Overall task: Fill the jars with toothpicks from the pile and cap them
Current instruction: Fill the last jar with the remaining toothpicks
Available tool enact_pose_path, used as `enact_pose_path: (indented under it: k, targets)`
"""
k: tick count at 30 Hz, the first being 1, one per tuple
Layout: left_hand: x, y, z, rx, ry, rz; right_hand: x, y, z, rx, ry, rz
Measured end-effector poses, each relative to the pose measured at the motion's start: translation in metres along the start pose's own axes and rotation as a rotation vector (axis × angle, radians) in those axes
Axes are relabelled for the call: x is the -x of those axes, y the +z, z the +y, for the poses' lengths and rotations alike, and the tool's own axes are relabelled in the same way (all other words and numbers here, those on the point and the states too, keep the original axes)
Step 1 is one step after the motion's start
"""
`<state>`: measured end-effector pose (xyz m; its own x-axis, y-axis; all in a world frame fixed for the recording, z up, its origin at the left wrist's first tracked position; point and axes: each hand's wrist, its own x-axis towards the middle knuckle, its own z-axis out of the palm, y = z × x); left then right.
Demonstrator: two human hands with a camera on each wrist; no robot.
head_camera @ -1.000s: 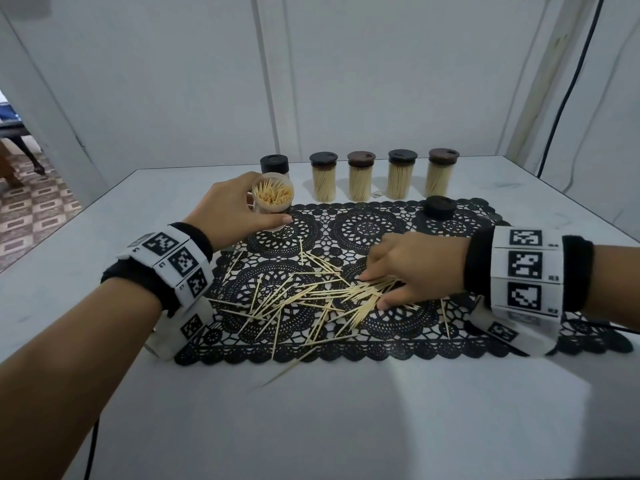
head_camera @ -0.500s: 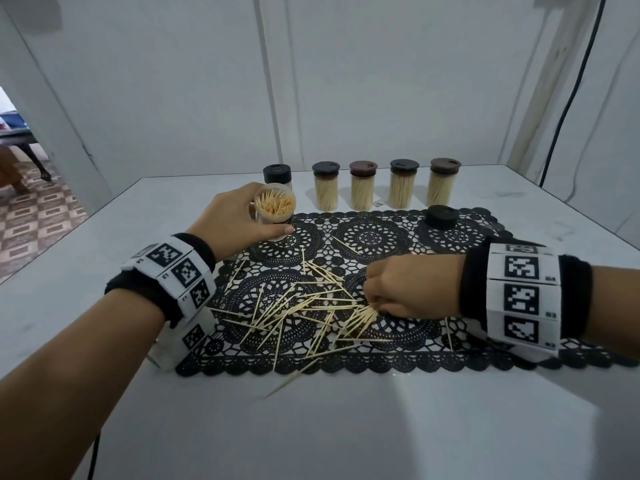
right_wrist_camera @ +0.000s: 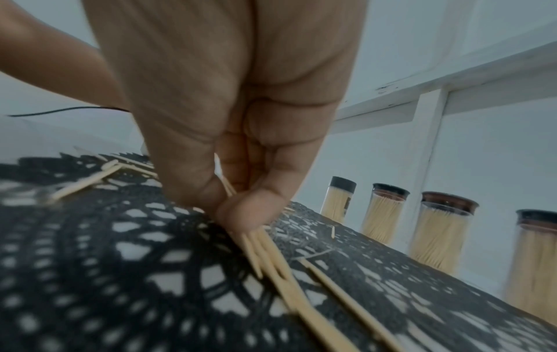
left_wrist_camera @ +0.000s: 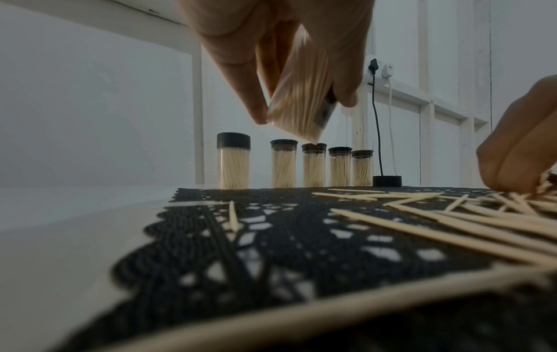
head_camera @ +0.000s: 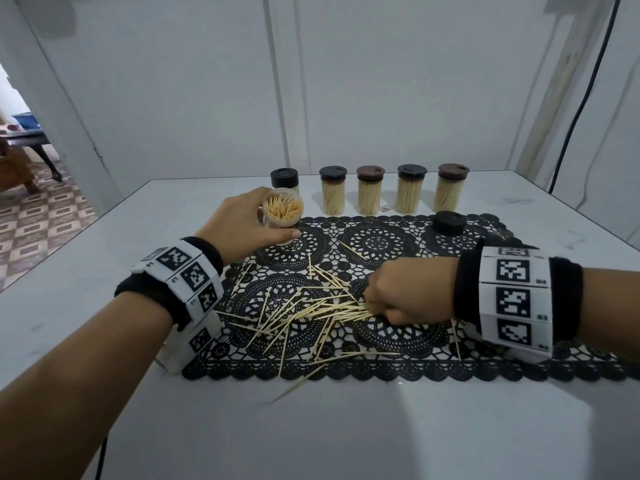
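My left hand (head_camera: pixel 242 220) grips an open clear jar (head_camera: pixel 282 213) partly filled with toothpicks, tilted and lifted above the mat's far left corner; the jar (left_wrist_camera: pixel 301 95) shows between thumb and fingers in the left wrist view. A pile of loose toothpicks (head_camera: pixel 294 313) lies scattered on the black lace mat (head_camera: pixel 381 237). My right hand (head_camera: pixel 405 296) is curled at the pile's right end, pinching a bunch of toothpicks (right_wrist_camera: pixel 262 245) between thumb and fingers against the mat. A loose black cap (head_camera: pixel 449 222) sits on the mat's far right.
Several capped jars full of toothpicks (head_camera: pixel 370 192) stand in a row at the back of the white table (head_camera: pixel 346 427), just behind the mat. One stray toothpick (head_camera: pixel 294 386) lies off the mat's front edge. A black cable (head_camera: pixel 581 98) hangs on the right wall.
My right hand's fingers have closed from flat over the pile into a curled pinch on a bunch of toothpicks. The left hand keeps holding the jar in place.
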<state>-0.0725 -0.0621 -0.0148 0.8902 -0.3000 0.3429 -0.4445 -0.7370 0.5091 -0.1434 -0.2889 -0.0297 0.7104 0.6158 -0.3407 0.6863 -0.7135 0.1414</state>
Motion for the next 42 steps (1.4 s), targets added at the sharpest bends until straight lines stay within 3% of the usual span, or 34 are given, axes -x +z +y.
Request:
enact_pose_path:
  k: [5,9,13,16,18,27,35,42]
  targets:
    - [0.0,0.0,0.001,0.007,0.006,-0.008,0.003,-0.017,0.011,-0.209,0.026,0.216]
    - [-0.001,0.002,0.002,-0.015,0.003,-0.06,0.001,-0.043,0.02,-0.539,0.061,0.461]
    - [-0.001,0.003,0.001,-0.037,0.008,-0.104,-0.015,-0.075,0.022,-0.845,-0.028,0.839]
    - [-0.001,0.003,0.002,-0.024,0.0,-0.103,-0.036,-0.089,0.014,-1.138,-0.118,1.007]
    - [0.0,0.002,0.003,-0.018,0.001,-0.104,-0.051,-0.091,0.009,-1.168,-0.101,1.074]
    - [0.002,0.0,0.004,0.068,-0.017,-0.115,-0.075,-0.068,0.012,-0.88,0.076,1.019]
    - [0.0,0.003,0.003,-0.038,0.011,-0.136,-0.074,-0.067,0.002,-0.647,0.053,0.936]
    - [0.0,0.003,0.001,-0.015,0.031,-0.129,-0.077,-0.055,0.001,-0.618,0.085,0.936]
